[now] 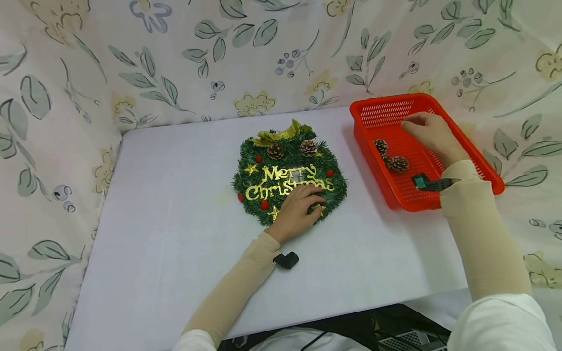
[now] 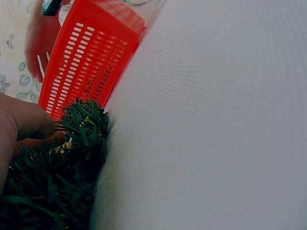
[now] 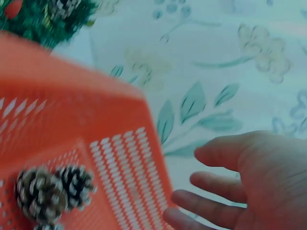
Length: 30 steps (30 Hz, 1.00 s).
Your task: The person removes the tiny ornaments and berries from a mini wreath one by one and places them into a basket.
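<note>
A green Christmas wreath (image 1: 290, 170) with gold "Merry Christmas" lettering, a gold bow and two pine cones lies mid-table. My left hand (image 1: 296, 210) rests on its lower right edge, fingers on the green needles (image 2: 84, 127). At the right stands a red plastic basket (image 1: 485, 168) holding three loose pine cones (image 1: 392, 157). My right hand (image 1: 428, 130) hovers over the basket's middle, fingers loosely spread and holding nothing. In the right wrist view the fingers (image 3: 211, 187) hang above the basket's wall (image 3: 120, 158) beside two pine cones (image 3: 50, 191).
The white table (image 1: 175, 234) is enclosed by floral cloth walls (image 1: 66, 97) at the back and both sides. The basket sits against the right wall. Bare tabletop lies left of the wreath and along the front edge.
</note>
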Each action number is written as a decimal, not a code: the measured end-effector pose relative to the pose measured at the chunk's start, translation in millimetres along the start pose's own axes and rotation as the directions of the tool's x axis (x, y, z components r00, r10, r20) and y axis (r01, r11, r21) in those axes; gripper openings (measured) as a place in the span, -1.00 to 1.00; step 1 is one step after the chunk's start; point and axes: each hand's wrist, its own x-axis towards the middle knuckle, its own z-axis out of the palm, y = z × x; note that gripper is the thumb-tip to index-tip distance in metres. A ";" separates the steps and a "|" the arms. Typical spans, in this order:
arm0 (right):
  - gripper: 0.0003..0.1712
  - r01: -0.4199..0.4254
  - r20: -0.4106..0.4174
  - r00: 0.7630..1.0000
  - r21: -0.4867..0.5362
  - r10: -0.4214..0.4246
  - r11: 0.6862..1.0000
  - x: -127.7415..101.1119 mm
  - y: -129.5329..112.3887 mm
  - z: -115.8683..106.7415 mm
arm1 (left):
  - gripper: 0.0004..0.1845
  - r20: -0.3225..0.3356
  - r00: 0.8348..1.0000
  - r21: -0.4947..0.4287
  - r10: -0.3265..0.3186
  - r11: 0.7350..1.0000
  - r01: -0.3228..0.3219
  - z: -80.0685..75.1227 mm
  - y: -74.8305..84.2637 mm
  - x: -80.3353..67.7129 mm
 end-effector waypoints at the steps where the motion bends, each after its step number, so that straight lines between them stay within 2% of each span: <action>1: -0.14 0.000 -0.017 1.000 0.016 0.000 1.000 -1.5 -3.6 0.4 | -0.70 -0.001 1.000 -0.002 0.000 1.000 0.000 0.4 -0.2 -0.2; 7: -0.29 0.026 -0.080 0.997 0.091 -0.019 0.995 -10.6 -26.0 1.6 | -0.70 -0.006 1.000 -0.013 0.001 1.000 -0.001 1.1 -0.3 -0.7; 16: -0.39 0.180 -0.163 0.974 0.129 -0.158 0.975 -28.3 -62.2 6.3 | -0.69 0.000 1.000 -0.010 0.003 1.000 -0.003 0.4 -0.3 0.0; 24: -0.42 0.252 -0.138 0.963 0.156 -0.231 0.955 -38.5 -85.9 10.2 | -0.69 -0.006 1.000 -0.005 0.004 1.000 -0.004 -0.5 0.4 1.0; 30: -0.45 0.346 -0.151 0.934 0.154 -0.324 0.925 -40.9 -95.2 17.5 | -0.69 -0.002 1.000 -0.013 0.006 1.000 -0.007 0.6 0.5 0.9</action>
